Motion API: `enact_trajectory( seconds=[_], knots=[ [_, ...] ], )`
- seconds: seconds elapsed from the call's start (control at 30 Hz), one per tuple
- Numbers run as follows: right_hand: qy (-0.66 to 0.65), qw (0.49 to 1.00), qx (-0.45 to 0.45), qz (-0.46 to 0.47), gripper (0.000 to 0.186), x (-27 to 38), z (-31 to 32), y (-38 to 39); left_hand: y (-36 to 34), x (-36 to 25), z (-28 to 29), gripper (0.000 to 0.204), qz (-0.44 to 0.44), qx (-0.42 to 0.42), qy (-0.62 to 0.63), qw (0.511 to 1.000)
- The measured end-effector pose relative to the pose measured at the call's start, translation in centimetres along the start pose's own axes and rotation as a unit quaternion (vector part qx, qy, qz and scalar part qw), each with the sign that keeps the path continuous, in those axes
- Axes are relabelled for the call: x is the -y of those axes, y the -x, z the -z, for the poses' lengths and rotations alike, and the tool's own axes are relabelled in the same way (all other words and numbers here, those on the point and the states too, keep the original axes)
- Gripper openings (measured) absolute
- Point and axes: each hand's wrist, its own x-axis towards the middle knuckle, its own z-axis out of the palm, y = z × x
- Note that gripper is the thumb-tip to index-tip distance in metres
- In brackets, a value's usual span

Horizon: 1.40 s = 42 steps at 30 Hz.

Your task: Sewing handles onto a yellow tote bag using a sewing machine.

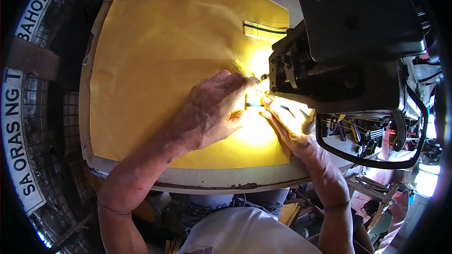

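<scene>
1 pale-edged table (pixel 226 183) fills the middle of the room, and across most of it I see a yellow sheet (pixel 146 66) lying spread out. A dark sewing machine (pixel 362 23) overhangs the sheet's right side, its lamp glaring on the work. The person's 2 hands come in close below the needle area. The left hand (pixel 214 103) rests on the sheet, thumb and forefinger apart. The right hand (pixel 292 129) is at the dark-lined strip (pixel 254 105), which lies on the sheet between the hands; in that glare I cannot tell whether its fingers pinch. 1 similar banded strip (pixel 266 30) lies near the sheet's upper right corner.
</scene>
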Motion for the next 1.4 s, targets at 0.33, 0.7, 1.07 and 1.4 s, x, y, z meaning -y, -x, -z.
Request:
enact_trajectory(
  seconds=[0.33, 0.7, 1.07, 1.4],
  knots=[
    [-0.014, 0.999, -0.026, -0.026, 0.027, 0.2, -0.4, -0.2, 0.0, 0.1, -0.2, 0.044, 0.017, -0.012, 0.033, 0.999],
    [-0.064, 0.996, 0.011, -0.061, 0.016, -0.7, -0.9, 0.6, 0.0, 0.2, 0.8, 0.032, 0.016, 0.047, 0.049, 0.998],
    [0.032, 0.997, 0.047, -0.05, 0.019, -0.4, 0.5, 0.9, -0.3, -0.9, 0.2, 0.023, -0.015, 0.007, -0.013, 1.0],
    [0.04, 0.979, 0.115, -0.164, 0.031, -2.2, -0.9, 4.6, 0.0, -0.6, -0.3, 0.018, -0.041, -0.025, -0.048, 0.998]
  ],
)
